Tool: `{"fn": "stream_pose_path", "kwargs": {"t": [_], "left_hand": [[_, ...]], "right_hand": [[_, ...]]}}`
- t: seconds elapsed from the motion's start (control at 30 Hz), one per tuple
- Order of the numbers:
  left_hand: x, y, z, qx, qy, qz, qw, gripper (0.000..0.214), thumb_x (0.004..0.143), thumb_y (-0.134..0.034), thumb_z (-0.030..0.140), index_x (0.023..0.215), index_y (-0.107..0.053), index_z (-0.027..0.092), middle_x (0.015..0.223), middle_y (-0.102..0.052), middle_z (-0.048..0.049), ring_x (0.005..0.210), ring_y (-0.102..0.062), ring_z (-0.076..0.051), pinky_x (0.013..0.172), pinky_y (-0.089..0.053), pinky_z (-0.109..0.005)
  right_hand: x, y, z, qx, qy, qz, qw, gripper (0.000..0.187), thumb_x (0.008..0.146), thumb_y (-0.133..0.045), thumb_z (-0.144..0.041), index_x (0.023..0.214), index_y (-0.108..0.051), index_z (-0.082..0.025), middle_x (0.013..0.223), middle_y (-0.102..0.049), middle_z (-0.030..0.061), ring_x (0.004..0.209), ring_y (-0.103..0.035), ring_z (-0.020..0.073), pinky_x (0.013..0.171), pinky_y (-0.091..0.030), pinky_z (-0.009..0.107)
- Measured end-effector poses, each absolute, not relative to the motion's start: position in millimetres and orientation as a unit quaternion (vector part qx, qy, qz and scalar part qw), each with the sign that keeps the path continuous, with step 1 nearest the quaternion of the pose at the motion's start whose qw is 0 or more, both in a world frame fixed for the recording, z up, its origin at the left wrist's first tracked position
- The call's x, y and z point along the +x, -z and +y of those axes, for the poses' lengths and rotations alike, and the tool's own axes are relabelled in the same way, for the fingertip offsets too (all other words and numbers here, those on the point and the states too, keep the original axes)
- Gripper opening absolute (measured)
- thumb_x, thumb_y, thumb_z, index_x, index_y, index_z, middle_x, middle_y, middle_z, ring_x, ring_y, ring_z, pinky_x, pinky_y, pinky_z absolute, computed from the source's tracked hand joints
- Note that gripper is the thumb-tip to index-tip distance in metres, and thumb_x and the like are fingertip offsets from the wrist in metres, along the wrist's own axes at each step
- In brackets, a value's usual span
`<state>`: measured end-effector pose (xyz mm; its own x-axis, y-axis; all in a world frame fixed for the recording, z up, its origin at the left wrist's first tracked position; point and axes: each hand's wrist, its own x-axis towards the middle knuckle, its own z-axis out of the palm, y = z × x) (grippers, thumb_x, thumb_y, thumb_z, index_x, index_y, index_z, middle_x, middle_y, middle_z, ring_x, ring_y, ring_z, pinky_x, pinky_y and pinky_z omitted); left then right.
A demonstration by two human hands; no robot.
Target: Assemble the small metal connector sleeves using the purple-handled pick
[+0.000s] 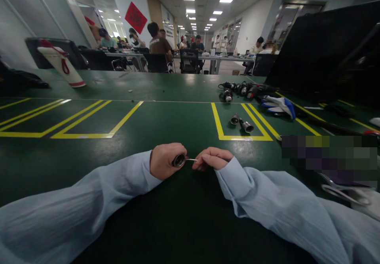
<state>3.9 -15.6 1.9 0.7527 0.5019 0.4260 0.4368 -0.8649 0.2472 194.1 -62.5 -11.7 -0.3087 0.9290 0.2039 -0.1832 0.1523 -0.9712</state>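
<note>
My left hand grips a dark, cup-shaped metal fitting over the green table, its round, shiny-rimmed mouth facing me; my right hand pinches a thin silvery shaft beside it.

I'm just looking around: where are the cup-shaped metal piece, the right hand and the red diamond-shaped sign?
Cup-shaped metal piece [179, 160]: head view, on its round open end.
Right hand [213, 158]: head view, on the middle of the hand.
Red diamond-shaped sign [135, 17]: head view, on its centre.
</note>
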Motion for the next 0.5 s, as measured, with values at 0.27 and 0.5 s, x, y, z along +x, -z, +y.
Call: {"fn": "stream_pose_path", "kwargs": {"t": [0.27,0.5], "left_hand": [[5.5,-5.1,-16.5,0.916,-0.268,0.275,0.111,0.011,0.075,-0.05,0.018,0.065,-0.049,0.015,0.057,-0.05,0.0019,0.051,-0.046,-0.008,0.049,-0.036,-0.019],[6.4,-3.1,-16.2,0.928,-0.236,0.279,0.067,0.011,0.076,-0.048,0.017,0.066,-0.051,0.016,0.057,-0.05,0.0022,0.05,-0.047,-0.009,0.048,-0.034,-0.019]], "right_hand": [[193.6,14.2,-57.6,-0.286,-0.654,-0.498,0.493,0.029,0.07,-0.064,-0.043,0.066,-0.062,-0.015,0.071,-0.067,0.0045,0.061,-0.059,0.0115,0.055,-0.045,0.023],[191.3,1.1,-77.6,-0.382,-0.453,-0.649,0.477,0.02,0.083,-0.049,-0.027,0.073,-0.063,-0.016,0.075,-0.063,0.0041,0.068,-0.055,0.0129,0.066,-0.044,0.029]]}}
